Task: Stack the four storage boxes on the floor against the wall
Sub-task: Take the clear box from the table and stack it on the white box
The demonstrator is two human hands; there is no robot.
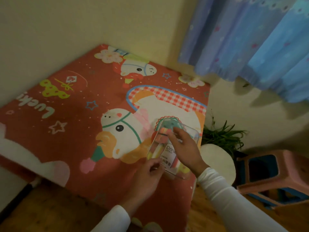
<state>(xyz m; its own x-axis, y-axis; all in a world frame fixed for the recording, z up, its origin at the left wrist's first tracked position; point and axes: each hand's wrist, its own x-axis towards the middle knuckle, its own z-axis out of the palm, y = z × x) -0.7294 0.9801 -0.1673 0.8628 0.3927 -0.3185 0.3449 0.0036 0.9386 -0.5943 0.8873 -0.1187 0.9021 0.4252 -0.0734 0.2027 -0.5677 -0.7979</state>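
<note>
A clear plastic storage box [167,144] filled with coloured drinking straws lies on the red cartoon-print cloth [75,131], near its right edge. My left hand [148,174] pinches the box's near left corner. Laid flat across the top of the box, fingers spread, is my right hand [185,149], which hides part of the white label. Both arms wear white sleeves. No other storage box is in view.
The cloth covers a low surface set into the corner of cream walls [83,22]. Blue curtains [250,47] hang at the upper right. A green plant [222,136], a white round object [219,161] and stacked pink and blue stools [270,174] stand to the right on the wooden floor [50,211].
</note>
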